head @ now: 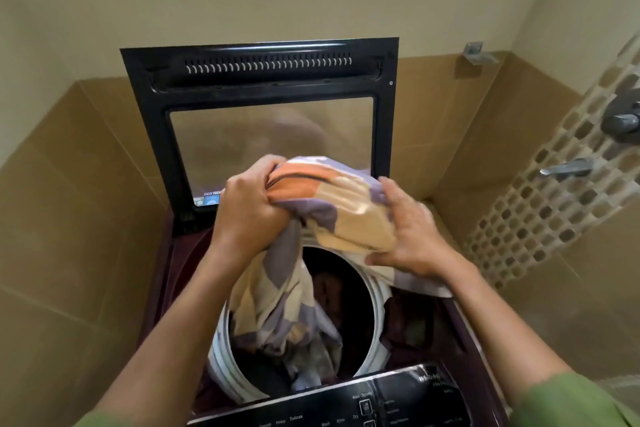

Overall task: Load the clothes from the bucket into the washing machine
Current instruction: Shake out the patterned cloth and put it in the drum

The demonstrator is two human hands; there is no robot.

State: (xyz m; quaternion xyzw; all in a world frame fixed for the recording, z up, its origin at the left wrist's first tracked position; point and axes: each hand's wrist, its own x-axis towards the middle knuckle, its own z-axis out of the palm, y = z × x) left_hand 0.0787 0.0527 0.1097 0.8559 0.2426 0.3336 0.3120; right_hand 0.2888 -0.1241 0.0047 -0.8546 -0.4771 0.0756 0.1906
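head view | left hand (247,215) gripping patterned cloth (332,204), right hand (412,239) cupping it | feeding it down into washing machine drum (377,308)

we reach both bare forearms forward and up from the bottom corners, green sleeves at the elbows. our left hand (247,215) is balled in a tight fist, knuckles toward us, gripping bunched fabric. our right hand (412,232) is spread, fingers loosely bent, thumb tucked underneath, cupping the cloth's side.
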